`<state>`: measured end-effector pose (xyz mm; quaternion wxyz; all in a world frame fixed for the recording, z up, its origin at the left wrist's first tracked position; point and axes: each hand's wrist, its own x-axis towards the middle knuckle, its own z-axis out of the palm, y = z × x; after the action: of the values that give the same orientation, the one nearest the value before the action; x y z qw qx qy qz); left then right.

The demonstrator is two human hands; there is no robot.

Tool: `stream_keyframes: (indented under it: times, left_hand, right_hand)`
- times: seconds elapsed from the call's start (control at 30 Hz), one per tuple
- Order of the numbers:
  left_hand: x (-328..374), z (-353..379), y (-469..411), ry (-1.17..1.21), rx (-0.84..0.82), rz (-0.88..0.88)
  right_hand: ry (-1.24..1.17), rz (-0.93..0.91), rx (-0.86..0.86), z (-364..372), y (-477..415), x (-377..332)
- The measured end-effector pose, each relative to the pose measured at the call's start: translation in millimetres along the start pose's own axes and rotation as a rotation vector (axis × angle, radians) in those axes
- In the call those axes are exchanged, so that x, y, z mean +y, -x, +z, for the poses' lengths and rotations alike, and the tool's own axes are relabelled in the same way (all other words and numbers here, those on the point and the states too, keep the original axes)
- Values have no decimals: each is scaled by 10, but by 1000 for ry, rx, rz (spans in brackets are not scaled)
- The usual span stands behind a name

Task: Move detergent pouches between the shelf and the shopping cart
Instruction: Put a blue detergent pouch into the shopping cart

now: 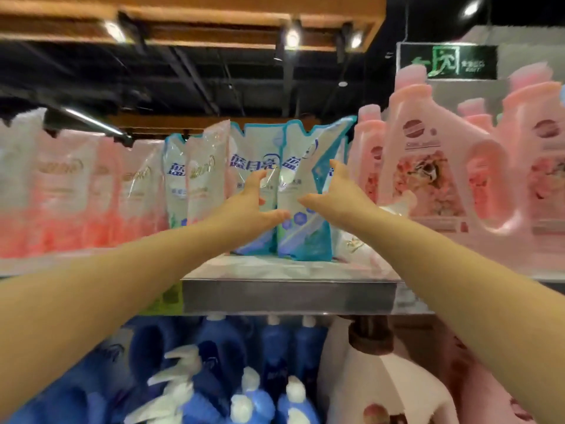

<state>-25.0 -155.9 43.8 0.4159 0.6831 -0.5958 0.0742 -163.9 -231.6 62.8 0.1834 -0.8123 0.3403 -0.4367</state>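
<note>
Left hand (255, 206) and right hand (331, 191) flanking blue pouch (301, 203) on shelf (290, 293), fingers spread, not closed. Risk: leaning pouch tipping, knocking pink bottles (428, 166) right of pouch.

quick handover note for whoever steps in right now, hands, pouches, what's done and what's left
Left hand: open, fingers spread, at the left edge of the front blue pouch; contact unclear.
Right hand: open, at the pouch's right side.
The pouch stands on the upper shelf among other blue pouches, pink pouches to the left, pink bottles to the right.
Cart not in view, so progress cannot be told.
Left: probably close both hands on the pouch.
</note>
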Motion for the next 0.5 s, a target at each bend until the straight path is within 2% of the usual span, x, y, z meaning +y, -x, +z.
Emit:
stream_keyframes:
  times: [0.17, 0.3, 0.5]
  left_hand:
    - [-92, 58, -440, -13, -166, -32]
    - [-175, 167, -687, 100, -203, -16]
    - [-254, 325, -805, 271, -264, -69]
  right_hand:
    - [34, 218, -60, 293, -423, -42]
    - [31, 222, -126, 373, -545, -78]
    - [-59, 267, 42, 383, -520, -59]
